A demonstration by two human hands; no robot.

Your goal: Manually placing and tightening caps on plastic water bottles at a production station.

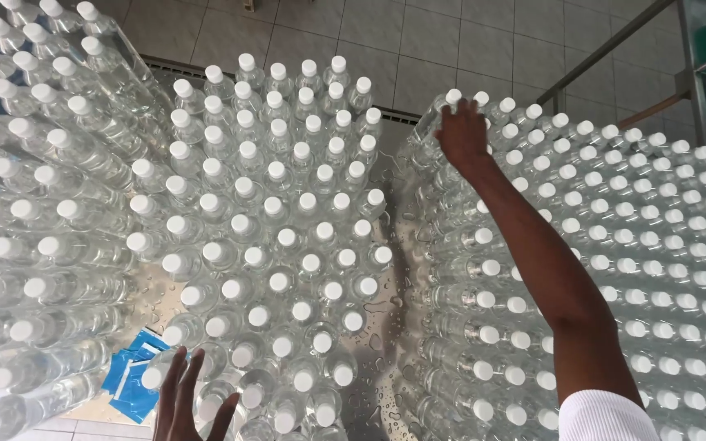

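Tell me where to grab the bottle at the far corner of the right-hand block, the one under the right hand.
Take that corner bottle by its white cap and neck, coming from above, as the right hand does. It stands upright with neighbours pressed against its body on the inner sides, so only the top and the outer corner sides are free. The left hand hovers spread by the middle block.
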